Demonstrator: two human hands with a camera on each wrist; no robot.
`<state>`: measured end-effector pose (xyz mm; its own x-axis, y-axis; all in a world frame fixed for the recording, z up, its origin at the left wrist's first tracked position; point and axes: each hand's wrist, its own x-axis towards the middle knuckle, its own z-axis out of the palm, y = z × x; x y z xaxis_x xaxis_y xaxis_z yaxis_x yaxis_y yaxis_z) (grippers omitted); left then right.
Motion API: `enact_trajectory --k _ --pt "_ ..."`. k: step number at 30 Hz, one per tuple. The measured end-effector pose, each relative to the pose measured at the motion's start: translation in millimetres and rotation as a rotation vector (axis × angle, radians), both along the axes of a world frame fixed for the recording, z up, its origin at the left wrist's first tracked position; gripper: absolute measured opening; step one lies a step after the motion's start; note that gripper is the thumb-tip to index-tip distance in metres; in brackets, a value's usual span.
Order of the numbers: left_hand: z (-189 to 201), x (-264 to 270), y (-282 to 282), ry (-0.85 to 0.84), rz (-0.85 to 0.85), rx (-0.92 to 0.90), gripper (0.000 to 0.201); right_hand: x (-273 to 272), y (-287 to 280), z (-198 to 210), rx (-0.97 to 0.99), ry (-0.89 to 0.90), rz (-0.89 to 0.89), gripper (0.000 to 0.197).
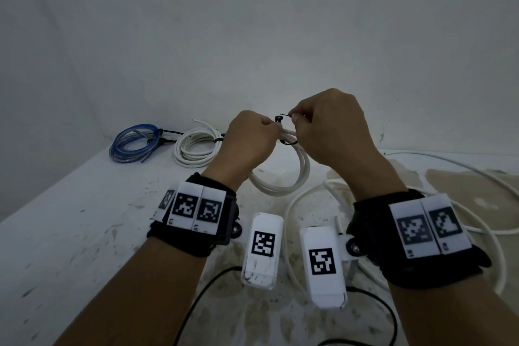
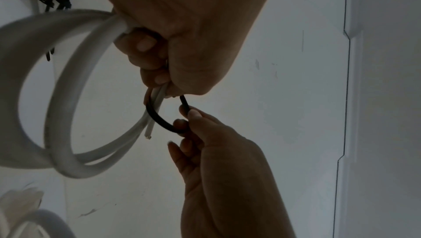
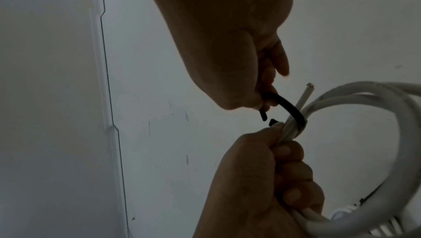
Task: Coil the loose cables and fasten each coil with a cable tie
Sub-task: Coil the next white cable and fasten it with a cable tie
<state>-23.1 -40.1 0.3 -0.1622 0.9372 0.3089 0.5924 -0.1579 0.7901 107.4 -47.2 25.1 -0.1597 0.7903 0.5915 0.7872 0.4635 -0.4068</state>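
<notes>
Black cable tie (image 3: 293, 114) looped the white coil (image 1: 283, 177), held above the table (image 1: 84, 219). Our left hand (image 1: 247, 143) gripped the coil; right hand (image 1: 334, 126) pinched the tail. We judged: steady the head, thread squarely, pull snug.

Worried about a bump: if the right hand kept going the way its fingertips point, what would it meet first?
Probably the black cable tie's head, then the left hand gripping the white coil. The right hand pinches the tie's tail, pointing leftward at them; depth is unclear.
</notes>
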Motion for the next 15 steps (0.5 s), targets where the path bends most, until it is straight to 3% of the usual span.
enact_trajectory --k 8,15 --pt "-5.4 -1.6 3.4 0.113 -0.039 0.024 0.033 1.7 -1.5 1.9 -0.095 -0.051 -0.029 0.019" --pt "1.1 4.2 -1.2 0.4 -0.081 0.099 0.04 1.5 7.5 -3.6 -0.09 0.024 -0.083 0.014"
